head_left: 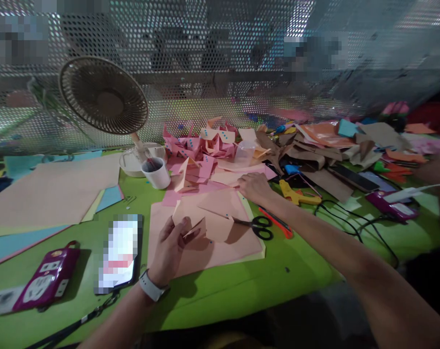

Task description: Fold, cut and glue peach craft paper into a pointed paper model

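My left hand (172,252), with a white watch band at the wrist, pinches a folded piece of peach paper (220,227). Beneath it lie larger peach sheets (165,218). My right hand (255,188) reaches to the back of these sheets, where pink and peach paper lies. Its fingers are curled down at the paper; what they grip, if anything, is hidden. Black-handled scissors (262,228) rest at the right edge of the sheets, their blades partly under the folded paper. Beside them, under my right forearm, is a red-orange and black cutter (276,222).
A fan (103,97) and a white cup (156,173) stand at the back left. Folded pink pieces (194,145) pile up behind the sheets. To the left lie a phone (120,254) and a purple device (48,278). A yellow glue gun (298,194) and cables lie right.
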A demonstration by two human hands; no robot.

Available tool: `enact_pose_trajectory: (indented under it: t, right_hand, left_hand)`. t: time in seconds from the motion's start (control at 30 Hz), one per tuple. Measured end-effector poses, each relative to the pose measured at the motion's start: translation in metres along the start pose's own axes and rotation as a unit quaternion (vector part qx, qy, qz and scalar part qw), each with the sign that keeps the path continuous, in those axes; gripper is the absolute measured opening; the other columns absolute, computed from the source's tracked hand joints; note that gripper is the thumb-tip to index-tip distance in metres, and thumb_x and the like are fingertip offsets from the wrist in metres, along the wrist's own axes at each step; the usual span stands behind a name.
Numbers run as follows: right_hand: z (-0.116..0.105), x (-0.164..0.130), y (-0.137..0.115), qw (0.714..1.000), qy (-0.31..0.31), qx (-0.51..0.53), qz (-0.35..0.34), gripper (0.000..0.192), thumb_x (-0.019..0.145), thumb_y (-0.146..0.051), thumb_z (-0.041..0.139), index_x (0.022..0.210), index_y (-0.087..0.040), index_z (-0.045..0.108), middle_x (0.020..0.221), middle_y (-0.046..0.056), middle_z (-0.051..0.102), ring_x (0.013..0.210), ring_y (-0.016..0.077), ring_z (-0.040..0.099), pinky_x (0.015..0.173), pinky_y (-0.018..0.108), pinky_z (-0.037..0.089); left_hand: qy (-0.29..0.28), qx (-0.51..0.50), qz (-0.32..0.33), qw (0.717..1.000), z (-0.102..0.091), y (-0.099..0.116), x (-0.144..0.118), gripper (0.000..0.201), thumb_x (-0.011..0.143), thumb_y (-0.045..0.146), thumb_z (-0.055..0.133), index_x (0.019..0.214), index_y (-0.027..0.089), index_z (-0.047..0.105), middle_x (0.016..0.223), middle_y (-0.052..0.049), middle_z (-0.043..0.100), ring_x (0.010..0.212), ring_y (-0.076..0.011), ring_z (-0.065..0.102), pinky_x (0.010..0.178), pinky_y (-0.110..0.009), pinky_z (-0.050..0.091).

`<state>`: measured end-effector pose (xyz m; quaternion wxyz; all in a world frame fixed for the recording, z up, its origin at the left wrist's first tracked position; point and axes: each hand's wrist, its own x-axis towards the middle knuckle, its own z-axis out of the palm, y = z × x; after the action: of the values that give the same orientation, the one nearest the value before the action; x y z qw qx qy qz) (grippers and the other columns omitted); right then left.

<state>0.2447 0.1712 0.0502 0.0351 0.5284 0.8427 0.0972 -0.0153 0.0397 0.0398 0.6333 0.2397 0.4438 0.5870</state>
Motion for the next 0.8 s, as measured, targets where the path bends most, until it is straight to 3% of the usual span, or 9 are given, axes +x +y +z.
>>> enact_pose_trajectory:
  t: [0.3,0.43,0.5,0.57,0.63,0.7,0.8]
  right_hand:
    - [0.004,-0.006,0.021,0.998,0.043,-0.008,-0.050,0.024,0.089,-0.017,0.051,0.100,-0.011,0.071,0.104,0.016,0.071,0.101,0.0285,0.062,0.103,0.044,0.031]
    - [-0.003,-0.013,0.037,0.998,0.065,0.014,-0.019,0.028,0.093,-0.016,0.045,0.096,-0.013,0.073,0.092,0.013,0.074,0.092,0.0252,0.065,0.102,0.042,0.033]
    - [-0.015,-0.018,0.042,0.996,0.090,0.023,-0.005,0.031,0.095,-0.017,0.043,0.102,-0.015,0.073,0.097,0.012,0.074,0.095,0.0246,0.065,0.100,0.040,0.037]
    - [-0.031,-0.023,0.044,0.988,0.147,0.042,0.021,0.034,0.097,-0.019,0.040,0.111,-0.017,0.071,0.104,0.011,0.074,0.100,0.0243,0.064,0.097,0.039,0.042]
    - [-0.050,-0.028,0.043,0.965,0.246,0.077,0.055,0.036,0.098,-0.022,0.038,0.117,-0.020,0.069,0.109,0.009,0.073,0.105,0.0247,0.063,0.098,0.042,0.043]
    - [-0.066,-0.030,0.038,0.937,0.328,0.101,0.062,0.038,0.100,-0.023,0.037,0.124,-0.020,0.065,0.117,0.008,0.070,0.112,0.0246,0.062,0.105,0.045,0.040]
    - [-0.075,-0.019,0.026,0.917,0.385,0.101,0.041,0.041,0.101,-0.023,0.034,0.136,-0.020,0.056,0.133,0.007,0.062,0.127,0.0232,0.053,0.113,0.046,0.032]
  left_hand:
    - [0.002,0.004,0.007,1.000,0.001,0.001,0.000,0.027,0.066,0.032,0.082,0.076,0.018,0.062,0.078,0.004,0.061,0.086,-0.0173,0.068,0.081,-0.033,0.060]
    - [0.005,0.006,0.006,1.000,0.002,0.001,-0.001,0.027,0.065,0.032,0.083,0.077,0.018,0.063,0.081,0.003,0.061,0.089,-0.0180,0.067,0.078,-0.032,0.061]
    - [0.006,0.010,0.008,1.000,0.002,0.001,-0.001,0.027,0.065,0.032,0.083,0.077,0.018,0.063,0.082,0.002,0.061,0.087,-0.0172,0.066,0.077,-0.033,0.061]
    - [0.004,0.014,0.011,1.000,0.002,0.002,-0.002,0.026,0.066,0.033,0.082,0.078,0.018,0.064,0.081,0.002,0.061,0.084,-0.0162,0.065,0.078,-0.033,0.061]
    - [-0.003,0.017,0.009,1.000,0.002,0.002,-0.001,0.026,0.067,0.033,0.082,0.080,0.018,0.064,0.080,0.003,0.060,0.083,-0.0159,0.065,0.080,-0.034,0.061]
    - [-0.005,0.013,0.007,1.000,0.001,0.001,0.000,0.026,0.068,0.033,0.081,0.082,0.019,0.065,0.079,0.003,0.060,0.082,-0.0151,0.065,0.083,-0.035,0.060]
    - [-0.002,0.005,0.006,1.000,0.000,0.000,0.001,0.027,0.067,0.032,0.083,0.083,0.019,0.066,0.078,0.003,0.060,0.083,-0.0152,0.065,0.084,-0.035,0.060]
